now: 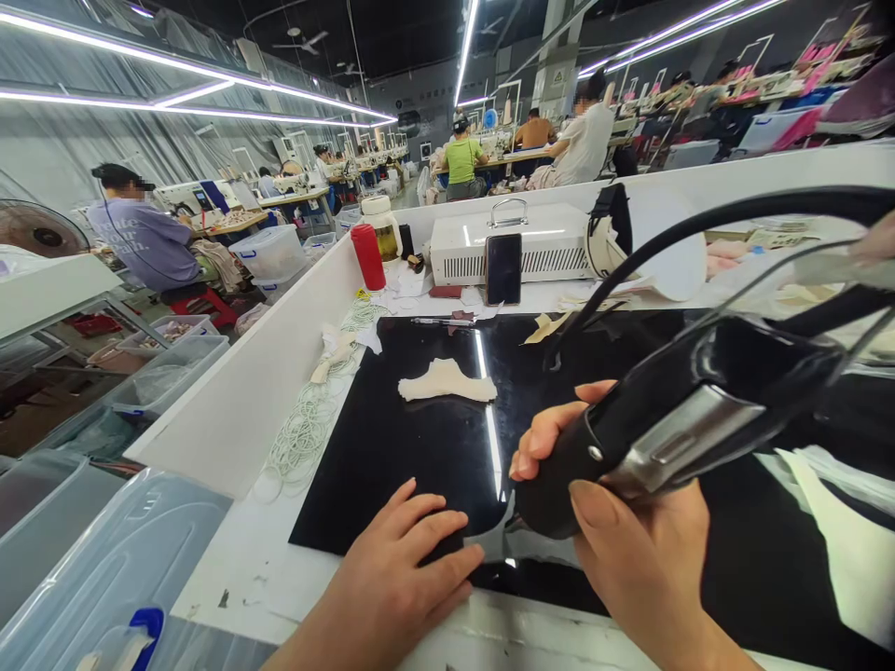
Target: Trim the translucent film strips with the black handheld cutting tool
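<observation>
My right hand (629,522) is closed round the black handle of a corded hand tool (699,410), whose tip points down at a small pale fabric piece (500,540) on the glossy black work mat (419,447). My left hand (398,568) lies flat with fingers stretched out on the mat's near edge, just left of that piece. A cream fabric cutout (447,382) lies farther back on the mat. The tool's thick black cable (671,233) arcs up to the right.
A white machine box (517,247) with a phone (503,268) leaning on it stands at the back, beside a red cylinder (367,257) and a jar (383,225). A pile of elastic loops (308,429) lies left. Plastic bins (168,373) sit beyond the white partition. Other people work at distant tables.
</observation>
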Tool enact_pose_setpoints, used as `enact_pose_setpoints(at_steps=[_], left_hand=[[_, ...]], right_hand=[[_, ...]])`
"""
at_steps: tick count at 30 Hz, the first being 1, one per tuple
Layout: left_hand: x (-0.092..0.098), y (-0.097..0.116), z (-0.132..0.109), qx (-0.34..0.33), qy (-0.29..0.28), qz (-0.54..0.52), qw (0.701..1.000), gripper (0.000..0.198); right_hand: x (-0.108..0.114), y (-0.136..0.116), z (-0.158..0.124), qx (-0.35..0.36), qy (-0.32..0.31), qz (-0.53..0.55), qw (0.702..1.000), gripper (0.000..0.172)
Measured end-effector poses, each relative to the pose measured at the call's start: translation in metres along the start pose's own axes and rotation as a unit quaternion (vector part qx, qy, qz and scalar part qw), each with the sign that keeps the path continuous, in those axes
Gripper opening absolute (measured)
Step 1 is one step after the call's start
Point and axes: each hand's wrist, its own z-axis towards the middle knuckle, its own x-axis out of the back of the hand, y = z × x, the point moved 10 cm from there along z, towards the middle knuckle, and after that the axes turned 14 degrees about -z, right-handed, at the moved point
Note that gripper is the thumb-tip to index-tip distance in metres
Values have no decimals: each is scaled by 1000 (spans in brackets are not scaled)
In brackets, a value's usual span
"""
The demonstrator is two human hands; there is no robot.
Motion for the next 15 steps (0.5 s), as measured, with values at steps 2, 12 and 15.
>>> enact_pose_setpoints(at_steps=[2,12,15], left_hand=[[1,0,-2,0,0,0,1000,22],[-2,-1,-12,7,-2,4,1000,23],[-3,-3,-15,10,-6,0,1000,23]], right_hand=[[2,1,0,0,0,-4,1000,34],[-5,2,-3,-24,-1,15,1000,38],[-17,0,-5,-24,-10,30,999,39]])
